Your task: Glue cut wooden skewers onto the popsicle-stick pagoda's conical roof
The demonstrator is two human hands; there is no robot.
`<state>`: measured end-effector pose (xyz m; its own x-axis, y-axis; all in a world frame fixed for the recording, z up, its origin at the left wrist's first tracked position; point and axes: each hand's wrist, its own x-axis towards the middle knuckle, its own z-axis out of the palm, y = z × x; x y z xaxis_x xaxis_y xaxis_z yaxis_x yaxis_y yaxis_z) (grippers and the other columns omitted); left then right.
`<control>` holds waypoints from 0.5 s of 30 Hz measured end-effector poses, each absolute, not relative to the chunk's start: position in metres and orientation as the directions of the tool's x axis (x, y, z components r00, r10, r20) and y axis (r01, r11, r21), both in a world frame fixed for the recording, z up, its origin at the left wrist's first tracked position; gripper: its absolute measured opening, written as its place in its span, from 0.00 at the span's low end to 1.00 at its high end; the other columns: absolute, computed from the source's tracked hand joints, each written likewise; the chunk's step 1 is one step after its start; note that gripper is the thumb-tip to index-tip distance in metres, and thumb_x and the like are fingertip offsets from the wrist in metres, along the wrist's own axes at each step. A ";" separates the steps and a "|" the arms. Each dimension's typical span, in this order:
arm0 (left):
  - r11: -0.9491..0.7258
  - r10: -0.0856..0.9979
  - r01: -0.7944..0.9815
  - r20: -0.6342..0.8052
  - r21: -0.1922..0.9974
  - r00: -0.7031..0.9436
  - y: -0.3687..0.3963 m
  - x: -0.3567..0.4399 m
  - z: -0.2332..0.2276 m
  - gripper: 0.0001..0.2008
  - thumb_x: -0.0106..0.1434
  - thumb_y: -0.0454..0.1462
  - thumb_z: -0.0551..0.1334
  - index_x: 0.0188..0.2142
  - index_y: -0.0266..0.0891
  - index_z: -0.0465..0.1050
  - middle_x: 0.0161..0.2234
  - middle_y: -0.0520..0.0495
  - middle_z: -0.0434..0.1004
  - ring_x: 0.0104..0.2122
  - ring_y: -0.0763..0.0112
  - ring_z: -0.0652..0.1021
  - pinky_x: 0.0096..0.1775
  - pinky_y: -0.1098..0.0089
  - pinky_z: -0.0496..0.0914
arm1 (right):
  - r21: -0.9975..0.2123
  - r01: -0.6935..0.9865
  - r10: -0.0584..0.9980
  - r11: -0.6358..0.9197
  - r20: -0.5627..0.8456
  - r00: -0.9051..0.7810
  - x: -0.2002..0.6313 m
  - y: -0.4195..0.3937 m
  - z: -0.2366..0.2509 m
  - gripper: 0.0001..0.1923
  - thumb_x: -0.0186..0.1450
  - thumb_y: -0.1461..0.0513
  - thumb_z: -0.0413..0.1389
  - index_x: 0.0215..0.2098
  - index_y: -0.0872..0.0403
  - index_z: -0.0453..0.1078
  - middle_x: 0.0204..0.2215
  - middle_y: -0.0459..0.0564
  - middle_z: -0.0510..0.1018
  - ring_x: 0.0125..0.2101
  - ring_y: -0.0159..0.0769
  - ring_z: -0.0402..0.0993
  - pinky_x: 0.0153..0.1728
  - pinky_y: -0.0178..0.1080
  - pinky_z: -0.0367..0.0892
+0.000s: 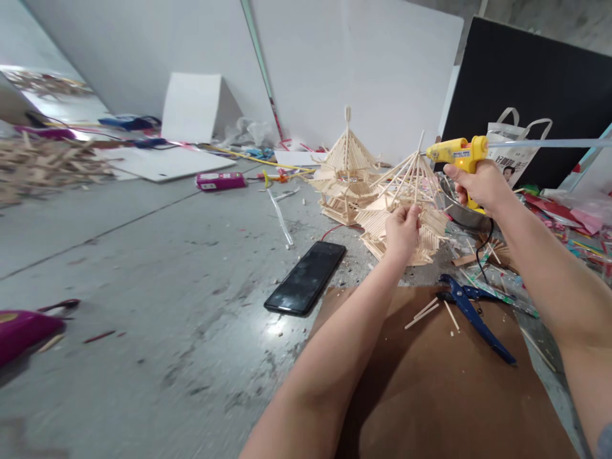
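Note:
A yellow hot glue gun [456,150] is gripped in my right hand [480,185]. Its nozzle points left, close to the roof peak of a wooden stick pavilion model [430,223], and a long clear glue stick [549,143] runs out of its back. Lower on that same roof, my left hand [402,231] pinches a thin wooden stick [415,188] that slants up toward the peak. The roof frame is open, with gaps between its sticks. Just behind to the left stands a second stick pavilion [347,167] with a closely covered roof and a finial.
A black phone [306,278] lies on the grey floor left of my forearm. Blue-handled cutters [478,319] and short stick pieces rest on a brown sheet [459,395]. A metal bowl [471,217] and scraps are at right. Purple packages [220,181] lie at left.

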<state>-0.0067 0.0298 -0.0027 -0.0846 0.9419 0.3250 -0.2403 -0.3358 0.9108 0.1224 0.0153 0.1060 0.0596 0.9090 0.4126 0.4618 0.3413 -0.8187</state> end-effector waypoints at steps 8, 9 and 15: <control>-0.317 0.949 -0.243 0.304 0.917 -0.088 0.029 -0.007 -0.002 0.14 0.57 0.42 0.58 0.20 0.37 0.61 0.13 0.57 0.59 0.13 0.83 0.59 0.17 0.77 0.53 | -0.792 0.517 0.898 0.324 0.430 0.096 0.121 0.014 0.107 0.16 0.51 0.51 0.60 0.21 0.54 0.63 0.12 0.41 0.64 0.09 0.25 0.60 0.09 0.32 0.59; -0.315 0.949 -0.246 0.303 0.917 -0.087 0.029 -0.007 -0.002 0.14 0.56 0.43 0.58 0.20 0.37 0.61 0.13 0.57 0.59 0.13 0.83 0.59 0.17 0.77 0.53 | -0.794 0.515 0.899 0.323 0.428 0.096 0.122 0.014 0.107 0.16 0.51 0.51 0.60 0.21 0.54 0.63 0.12 0.41 0.64 0.09 0.25 0.60 0.09 0.32 0.59; -0.292 0.956 -0.271 0.284 0.917 -0.069 0.028 -0.008 0.000 0.14 0.57 0.42 0.57 0.20 0.37 0.61 0.12 0.58 0.59 0.11 0.84 0.58 0.15 0.78 0.52 | -0.784 0.531 0.902 0.321 0.425 0.082 0.124 0.014 0.105 0.16 0.51 0.51 0.60 0.20 0.54 0.62 0.12 0.43 0.65 0.10 0.25 0.60 0.08 0.31 0.58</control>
<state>-0.0076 0.0276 0.0000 -0.0688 0.9563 0.2842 -0.2711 -0.2921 0.9172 0.1245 0.0140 0.1055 0.0818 0.9016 0.4247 0.5315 0.3210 -0.7839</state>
